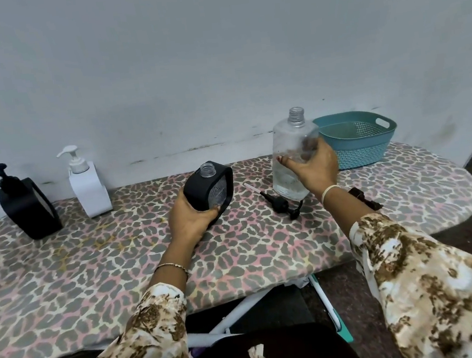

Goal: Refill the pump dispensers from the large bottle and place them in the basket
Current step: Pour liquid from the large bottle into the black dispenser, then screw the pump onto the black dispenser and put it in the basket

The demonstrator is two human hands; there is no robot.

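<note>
Left hand (193, 217) grips the squarish black dispenser (209, 186), neck open, tilted over the leopard-print board (92, 268). Right hand (314, 168) wraps the clear round bottle (286, 143) beside the perforated teal basket (363, 140).

hands gripping open dispenser (209, 186), large bottle (292, 154)

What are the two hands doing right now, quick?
Left hand: fingers curled round the open black dispenser, tilted on the board.
Right hand: fingers gripping the large clear bottle, cap off.
</note>
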